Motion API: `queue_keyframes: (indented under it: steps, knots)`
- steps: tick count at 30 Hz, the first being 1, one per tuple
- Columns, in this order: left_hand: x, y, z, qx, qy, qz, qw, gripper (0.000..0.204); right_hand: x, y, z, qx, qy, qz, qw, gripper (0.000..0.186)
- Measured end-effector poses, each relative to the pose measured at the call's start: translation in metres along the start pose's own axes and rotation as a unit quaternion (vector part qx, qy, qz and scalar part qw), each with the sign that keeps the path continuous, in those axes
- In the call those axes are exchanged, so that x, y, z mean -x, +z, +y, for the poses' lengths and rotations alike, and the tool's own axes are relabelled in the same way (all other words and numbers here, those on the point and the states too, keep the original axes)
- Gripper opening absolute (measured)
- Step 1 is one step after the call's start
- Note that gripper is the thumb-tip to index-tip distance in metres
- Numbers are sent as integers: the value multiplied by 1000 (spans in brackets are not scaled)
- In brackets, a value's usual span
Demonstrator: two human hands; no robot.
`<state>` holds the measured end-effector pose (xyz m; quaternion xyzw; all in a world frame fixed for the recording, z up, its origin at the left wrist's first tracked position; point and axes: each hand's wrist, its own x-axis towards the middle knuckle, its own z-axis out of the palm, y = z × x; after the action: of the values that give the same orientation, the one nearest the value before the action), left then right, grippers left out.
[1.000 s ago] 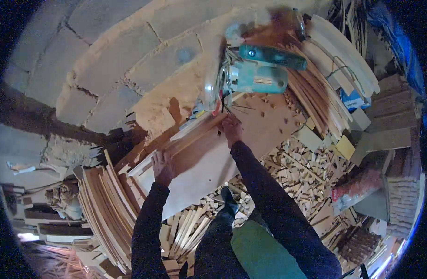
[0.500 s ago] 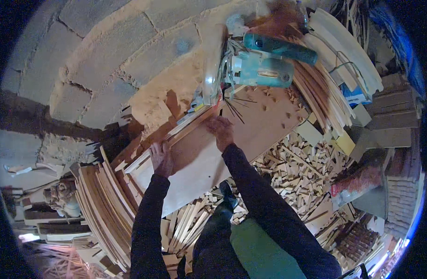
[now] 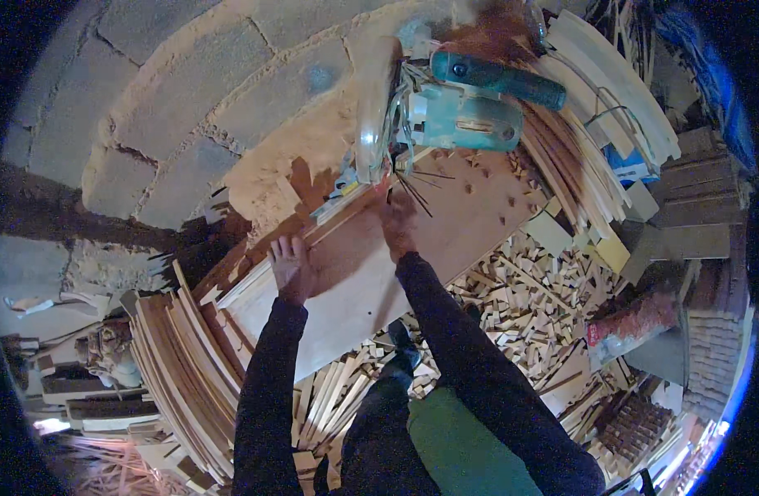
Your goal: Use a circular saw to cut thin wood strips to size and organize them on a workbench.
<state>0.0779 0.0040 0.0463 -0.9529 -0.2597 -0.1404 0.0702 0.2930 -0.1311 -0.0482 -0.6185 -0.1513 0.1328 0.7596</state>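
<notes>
A power saw (image 3: pixel 466 116) with a teal body and a rounded blade guard stands at the far side of a pale board table (image 3: pixel 338 318). Thin wood strips (image 3: pixel 334 227) lie along the table's back edge, leading up to the blade area. My left hand (image 3: pixel 292 266) rests over these strips, fingers stretched out and slightly apart. Close below the blade guard is my right hand (image 3: pixel 398 223), smeared by motion, its fingers beside the strips' right end. Whether it holds anything is hidden. A few dark thin slivers (image 3: pixel 416 194) stick out just right of it.
Small wood offcuts (image 3: pixel 528 298) are heaped right of the table. Long strips (image 3: pixel 177 339) are stacked at the left, more planks (image 3: pixel 569 165) at the right. A block wall (image 3: pixel 206 99) rises behind. A reddish sack (image 3: pixel 635 326) lies at the right.
My left hand has moved slightly up and right, with its fingers more stretched out. My right hand has shifted up, nearer the blade guard. The saw has stayed in place.
</notes>
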Motion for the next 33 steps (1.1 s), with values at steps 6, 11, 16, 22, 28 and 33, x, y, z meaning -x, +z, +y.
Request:
queue_keyframes:
  steps: [6, 11, 16, 22, 28, 33]
  knots:
    - [-5, 4, 1, -26, -14, 9, 1000, 46, -35, -31, -23, 268, -167, -30, 948, 33]
    - [-4, 7, 3, -19, -26, 8, 999, 47, -51, -45, -35, 327, -62, -123, 935, 33]
    - [-6, 5, 1, -31, -18, 29, 999, 48, -61, -46, -23, 202, -30, -133, 970, 34]
    - [-9, 3, 2, 14, -19, 17, 1000, 47, -58, -45, -17, 123, -121, -91, 981, 31]
    - [-11, 1, 5, 14, -25, -1, 1000, 54, -55, -48, -18, -19, 3, -106, 994, 25]
    - [-18, 12, 18, 23, -32, -19, 999, 70, -49, -51, -44, 37, -41, -101, 993, 25]
